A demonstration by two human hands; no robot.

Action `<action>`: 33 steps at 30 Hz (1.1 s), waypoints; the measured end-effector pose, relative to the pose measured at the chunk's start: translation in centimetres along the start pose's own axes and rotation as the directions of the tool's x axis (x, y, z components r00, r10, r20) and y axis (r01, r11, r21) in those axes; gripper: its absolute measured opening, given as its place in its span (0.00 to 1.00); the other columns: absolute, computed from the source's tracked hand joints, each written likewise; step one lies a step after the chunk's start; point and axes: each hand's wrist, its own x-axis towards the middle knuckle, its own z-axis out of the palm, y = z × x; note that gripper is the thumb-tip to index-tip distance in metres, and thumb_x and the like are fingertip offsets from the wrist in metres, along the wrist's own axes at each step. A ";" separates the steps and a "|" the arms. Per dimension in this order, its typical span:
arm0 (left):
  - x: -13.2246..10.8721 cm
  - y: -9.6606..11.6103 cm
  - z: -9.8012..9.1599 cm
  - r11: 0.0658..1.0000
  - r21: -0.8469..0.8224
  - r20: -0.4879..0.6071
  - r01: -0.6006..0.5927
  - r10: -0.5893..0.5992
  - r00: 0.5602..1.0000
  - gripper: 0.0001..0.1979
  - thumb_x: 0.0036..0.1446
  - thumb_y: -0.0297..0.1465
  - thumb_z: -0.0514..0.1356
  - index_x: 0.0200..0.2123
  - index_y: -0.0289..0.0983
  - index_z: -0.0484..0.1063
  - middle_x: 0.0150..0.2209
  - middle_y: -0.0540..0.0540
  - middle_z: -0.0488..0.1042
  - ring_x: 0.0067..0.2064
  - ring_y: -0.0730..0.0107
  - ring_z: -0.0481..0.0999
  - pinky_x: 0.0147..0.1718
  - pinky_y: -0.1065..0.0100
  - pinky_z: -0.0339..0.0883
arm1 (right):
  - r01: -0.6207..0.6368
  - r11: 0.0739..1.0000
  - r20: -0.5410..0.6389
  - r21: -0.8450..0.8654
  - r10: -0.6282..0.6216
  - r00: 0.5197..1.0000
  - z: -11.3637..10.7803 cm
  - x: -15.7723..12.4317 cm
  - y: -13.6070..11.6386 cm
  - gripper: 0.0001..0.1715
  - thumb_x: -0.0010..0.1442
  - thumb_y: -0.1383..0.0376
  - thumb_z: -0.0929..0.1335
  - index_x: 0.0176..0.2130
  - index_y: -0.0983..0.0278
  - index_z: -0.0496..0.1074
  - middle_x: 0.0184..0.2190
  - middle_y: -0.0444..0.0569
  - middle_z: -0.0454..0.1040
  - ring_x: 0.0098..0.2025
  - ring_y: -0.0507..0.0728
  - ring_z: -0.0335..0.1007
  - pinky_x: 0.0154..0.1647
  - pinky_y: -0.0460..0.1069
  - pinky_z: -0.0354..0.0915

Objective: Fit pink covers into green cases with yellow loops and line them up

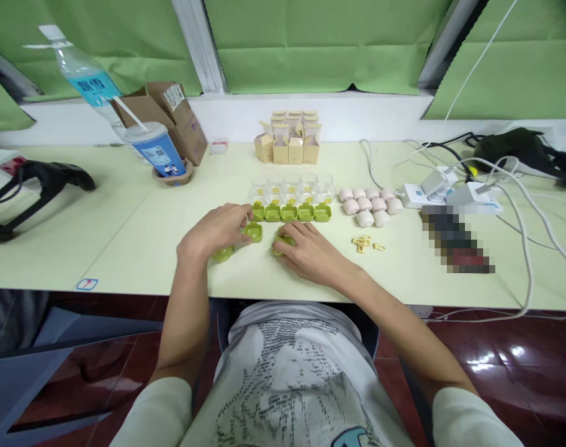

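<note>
Just on the near side of the row of green cases (pixel 289 212), the right hand (pixel 308 249) pinches one green case (pixel 284 239) between thumb and fingers, while the left hand (pixel 215 228), thumb and fingers parted, is at a second green case (pixel 254 233) near the row's left end; whether it grips I cannot tell. Clear cups (pixel 292 186) stand directly behind the row, pale pink cases (pixel 364 205) lie to its right, yellow clips (pixel 361 243) lie to its near right, and cardboard boxes (pixel 288 149) stand well behind it.
</note>
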 end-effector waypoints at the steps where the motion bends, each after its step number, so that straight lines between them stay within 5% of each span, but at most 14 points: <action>1: 0.0 0.0 0.0 1.000 0.001 0.000 0.001 -0.001 1.000 0.17 0.60 0.34 0.69 0.52 0.39 0.75 0.48 0.42 0.83 0.49 0.52 0.82 0.41 0.63 0.64 | 0.003 1.000 0.004 -0.003 -0.003 1.000 -0.2 0.0 0.1 0.12 0.79 0.68 0.65 0.49 0.65 0.80 0.54 0.62 0.78 0.57 0.68 0.70 0.55 0.60 0.67; 11: 0.4 -0.2 0.2 0.999 0.034 -0.021 0.005 -0.004 1.000 0.17 0.61 0.34 0.69 0.52 0.38 0.78 0.45 0.42 0.84 0.46 0.53 0.82 0.38 0.63 0.64 | 0.004 0.995 0.002 0.101 -0.005 1.000 -1.9 -0.6 0.7 0.13 0.79 0.68 0.66 0.46 0.66 0.81 0.51 0.60 0.82 0.55 0.66 0.71 0.55 0.59 0.64; 17: 0.0 0.7 -0.4 0.999 0.041 -0.039 -0.019 0.020 0.999 0.06 0.60 0.28 0.66 0.39 0.40 0.83 0.43 0.43 0.85 0.44 0.55 0.82 0.37 0.63 0.63 | -0.012 0.993 0.017 0.115 0.010 1.000 -1.9 -0.5 0.8 0.14 0.79 0.68 0.65 0.46 0.67 0.81 0.49 0.60 0.82 0.53 0.65 0.71 0.53 0.58 0.63; 33: 0.5 0.5 0.0 1.000 0.013 -0.032 -0.027 0.028 0.999 0.09 0.59 0.27 0.61 0.32 0.41 0.83 0.38 0.43 0.85 0.40 0.55 0.82 0.38 0.61 0.64 | -0.020 0.994 0.050 0.103 0.015 0.999 -1.8 -0.3 0.6 0.13 0.79 0.67 0.65 0.46 0.67 0.79 0.47 0.58 0.82 0.51 0.64 0.72 0.51 0.57 0.60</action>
